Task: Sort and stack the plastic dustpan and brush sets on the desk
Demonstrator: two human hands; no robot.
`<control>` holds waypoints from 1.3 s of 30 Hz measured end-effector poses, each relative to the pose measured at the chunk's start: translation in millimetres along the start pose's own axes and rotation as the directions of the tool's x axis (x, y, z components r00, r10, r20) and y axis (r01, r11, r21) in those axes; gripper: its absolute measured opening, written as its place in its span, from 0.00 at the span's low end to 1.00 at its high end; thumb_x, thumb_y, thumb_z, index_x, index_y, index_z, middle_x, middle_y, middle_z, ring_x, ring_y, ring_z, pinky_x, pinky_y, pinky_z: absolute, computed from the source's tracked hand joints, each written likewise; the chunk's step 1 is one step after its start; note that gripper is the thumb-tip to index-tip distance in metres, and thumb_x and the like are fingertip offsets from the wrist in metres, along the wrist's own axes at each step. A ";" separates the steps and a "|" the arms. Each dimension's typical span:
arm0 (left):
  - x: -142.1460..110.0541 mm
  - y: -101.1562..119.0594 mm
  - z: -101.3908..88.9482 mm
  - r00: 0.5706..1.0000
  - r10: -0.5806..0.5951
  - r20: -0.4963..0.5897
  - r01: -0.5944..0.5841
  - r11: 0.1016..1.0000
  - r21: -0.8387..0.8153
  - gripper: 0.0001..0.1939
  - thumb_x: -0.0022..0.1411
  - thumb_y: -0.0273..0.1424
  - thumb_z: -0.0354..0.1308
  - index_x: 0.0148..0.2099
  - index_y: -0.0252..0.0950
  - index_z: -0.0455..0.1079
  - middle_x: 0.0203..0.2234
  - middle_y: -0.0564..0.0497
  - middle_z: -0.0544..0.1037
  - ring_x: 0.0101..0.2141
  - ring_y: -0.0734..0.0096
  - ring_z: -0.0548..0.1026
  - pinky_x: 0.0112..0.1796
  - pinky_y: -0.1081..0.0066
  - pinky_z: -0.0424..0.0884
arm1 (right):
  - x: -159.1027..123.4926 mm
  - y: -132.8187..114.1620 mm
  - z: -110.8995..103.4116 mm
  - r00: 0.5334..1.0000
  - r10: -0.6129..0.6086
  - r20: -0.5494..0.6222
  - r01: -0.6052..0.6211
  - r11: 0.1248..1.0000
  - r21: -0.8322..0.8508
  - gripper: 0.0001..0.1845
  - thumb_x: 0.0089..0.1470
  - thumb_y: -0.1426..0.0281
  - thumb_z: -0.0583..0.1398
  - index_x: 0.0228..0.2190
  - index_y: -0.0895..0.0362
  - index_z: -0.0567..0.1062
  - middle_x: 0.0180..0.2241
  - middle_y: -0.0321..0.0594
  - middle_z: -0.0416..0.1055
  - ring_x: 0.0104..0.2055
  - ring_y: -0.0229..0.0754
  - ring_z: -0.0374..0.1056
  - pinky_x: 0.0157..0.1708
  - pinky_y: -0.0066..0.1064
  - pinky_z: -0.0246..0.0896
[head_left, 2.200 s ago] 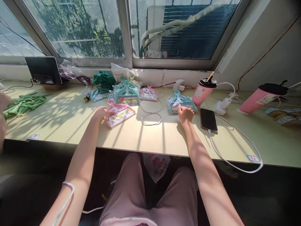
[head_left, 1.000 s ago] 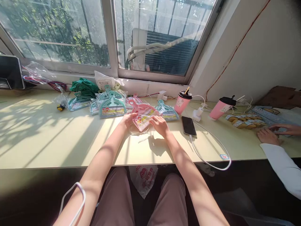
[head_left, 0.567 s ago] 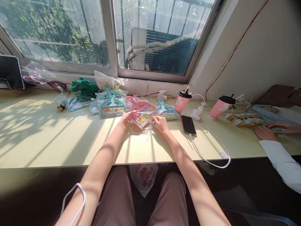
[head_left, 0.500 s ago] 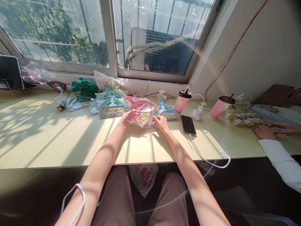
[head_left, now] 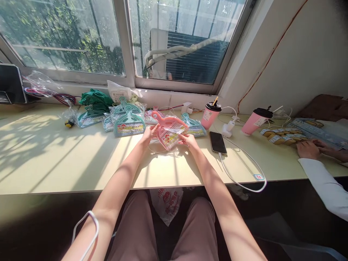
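The left hand (head_left: 148,135) and right hand (head_left: 190,141) pinch the clear-wrapped pink plastic dustpan (head_left: 170,121); soft, even holding suits it.

There are two pink cups (head_left: 210,116), one phone (head_left: 218,143), two pink dustpans (head_left: 169,131) and seemingly at least four blue-green dustpans (head_left: 129,122).

Front tabletop (head_left: 108,170) open; phone (head_left: 217,143), cup (head_left: 211,115) block right.
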State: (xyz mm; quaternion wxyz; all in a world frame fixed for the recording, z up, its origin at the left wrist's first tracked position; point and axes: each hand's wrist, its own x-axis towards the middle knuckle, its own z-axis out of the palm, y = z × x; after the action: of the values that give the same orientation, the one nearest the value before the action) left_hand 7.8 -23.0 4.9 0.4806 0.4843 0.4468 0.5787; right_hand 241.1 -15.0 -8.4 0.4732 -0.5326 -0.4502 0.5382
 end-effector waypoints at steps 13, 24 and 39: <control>-8.7 17.6 14.2 0.995 0.097 -0.019 -0.098 0.993 -0.069 0.46 0.37 0.59 0.79 0.53 0.35 0.82 0.48 0.35 0.86 0.57 0.37 0.79 0.54 0.51 0.73 | -6.2 -13.2 -7.6 0.996 -0.055 -0.075 0.049 0.996 -0.078 0.11 0.52 0.69 0.70 0.22 0.56 0.75 0.23 0.37 0.78 0.19 0.33 0.68 0.25 0.26 0.68; 2.4 11.7 1.4 0.992 0.127 0.001 -0.122 0.958 -0.260 0.38 0.39 0.56 0.81 0.47 0.36 0.85 0.44 0.40 0.87 0.54 0.45 0.80 0.55 0.55 0.74 | -12.1 -7.1 -5.3 0.991 -0.084 0.104 0.080 0.996 0.037 0.19 0.39 0.53 0.75 0.28 0.51 0.78 0.35 0.41 0.81 0.40 0.50 0.77 0.34 0.35 0.62; 0.7 6.3 -11.1 0.997 0.009 0.072 -0.011 1.000 0.019 0.38 0.37 0.60 0.79 0.40 0.33 0.84 0.41 0.34 0.86 0.47 0.39 0.84 0.51 0.47 0.78 | 0.4 -12.5 -10.3 0.969 -0.187 -0.161 0.217 0.956 0.195 0.22 0.37 0.60 0.74 0.16 0.52 0.66 0.15 0.25 0.55 0.20 0.29 0.40 0.21 0.30 0.37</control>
State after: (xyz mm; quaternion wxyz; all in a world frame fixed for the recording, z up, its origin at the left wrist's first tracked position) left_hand -3.9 -23.7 9.7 0.4888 0.5114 0.4324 0.5591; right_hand 251.9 -13.0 3.5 0.6104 -0.4669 -0.4080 0.4928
